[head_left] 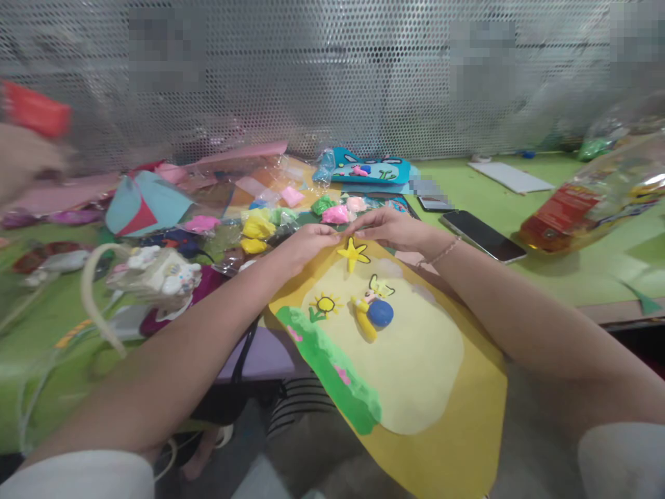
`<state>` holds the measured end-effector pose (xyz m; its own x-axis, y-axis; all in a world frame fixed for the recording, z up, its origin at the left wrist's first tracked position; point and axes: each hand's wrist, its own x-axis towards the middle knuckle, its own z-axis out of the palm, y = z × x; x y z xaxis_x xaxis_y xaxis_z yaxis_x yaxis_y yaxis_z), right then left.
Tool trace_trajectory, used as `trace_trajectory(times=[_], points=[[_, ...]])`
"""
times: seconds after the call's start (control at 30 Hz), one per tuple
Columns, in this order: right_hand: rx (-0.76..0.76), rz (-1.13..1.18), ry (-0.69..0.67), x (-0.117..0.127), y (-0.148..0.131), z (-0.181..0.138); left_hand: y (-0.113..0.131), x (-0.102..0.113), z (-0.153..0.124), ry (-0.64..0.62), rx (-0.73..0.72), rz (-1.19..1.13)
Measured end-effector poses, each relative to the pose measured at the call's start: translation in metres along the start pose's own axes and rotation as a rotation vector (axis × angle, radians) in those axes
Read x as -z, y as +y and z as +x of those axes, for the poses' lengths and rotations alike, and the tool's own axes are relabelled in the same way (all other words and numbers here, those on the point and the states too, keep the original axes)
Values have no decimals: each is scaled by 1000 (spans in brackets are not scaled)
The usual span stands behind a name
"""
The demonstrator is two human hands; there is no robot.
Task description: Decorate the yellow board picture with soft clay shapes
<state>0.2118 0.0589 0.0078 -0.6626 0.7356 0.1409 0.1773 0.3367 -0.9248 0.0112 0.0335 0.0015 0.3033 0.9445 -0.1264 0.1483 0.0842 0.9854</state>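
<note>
A yellow paper card [475,423] slants over the table's front edge toward me, with a pale panel in its middle. On it are a yellow star [354,256], a small sun-like flower [326,304], a figure with a blue round body [381,313] and a green clay strip [337,374] with pink spots. My left hand [312,244] is closed at the card's far edge, its fingertips pinched there. Against it, my right hand [388,229] also pinches at that edge, fingers bent. Whether a small piece sits between the fingertips is hidden.
Behind my hands lie yellow clay packs [258,227] and a blue decorated card [371,170]. To the right are a phone [483,235] and a tilted bottle [566,208]. A white toy-like item [156,270] stands left. Another person's blurred hand [25,163] is near a red packet [39,111].
</note>
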Motion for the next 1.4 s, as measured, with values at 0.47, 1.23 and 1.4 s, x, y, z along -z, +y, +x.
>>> trace_trajectory(times=[0.47, 1.23, 1.4], points=[[-81, 397, -36, -7, 3, 1, 3, -1, -1, -88, -10, -141], [-26, 407, 0, -11, 3, 3, 0, -4, -3, -115, -185, 1], [-15, 407, 14, -13, 2, 3, -1, -4, -2, -117, -185, 8]])
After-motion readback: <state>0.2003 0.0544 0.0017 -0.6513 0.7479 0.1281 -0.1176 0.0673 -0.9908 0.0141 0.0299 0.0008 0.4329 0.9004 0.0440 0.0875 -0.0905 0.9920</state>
